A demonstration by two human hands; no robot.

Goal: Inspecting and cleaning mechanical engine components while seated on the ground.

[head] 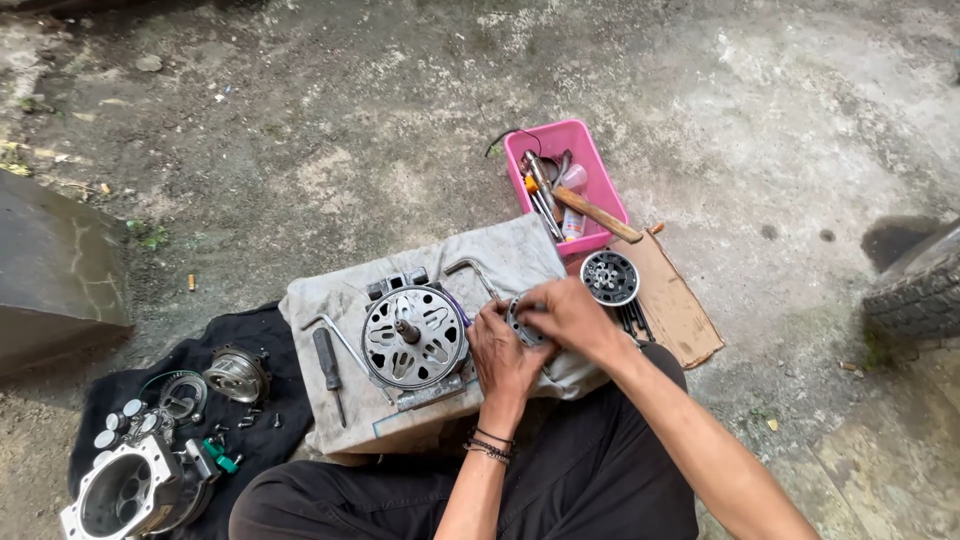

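Gripping a small round metal part (522,322) between them, both hands meet just above the grey cloth (500,255) that covers a low block in front of the seated person. The left hand (503,352), with dark bands at its wrist, cups the part from below and the left side; the right hand (570,315) closes over it from the top and right, so most of the part is hidden and its shape is hard to tell. Just left of the hands, on the same cloth, lies a large round metal housing (414,337) with cut-out openings and a short shaft standing up at its centre. A screwdriver (328,368) with a dark handle lies further left on the cloth. Behind the hands a small ribbed metal disc (609,277) rests on a piece of cardboard (678,310), and a pink tray (590,165) beyond it holds a wooden-handled hammer and other tools. At the lower left, a dark cloth (270,410) on the ground carries an aluminium casing (130,492) and loose bolts.
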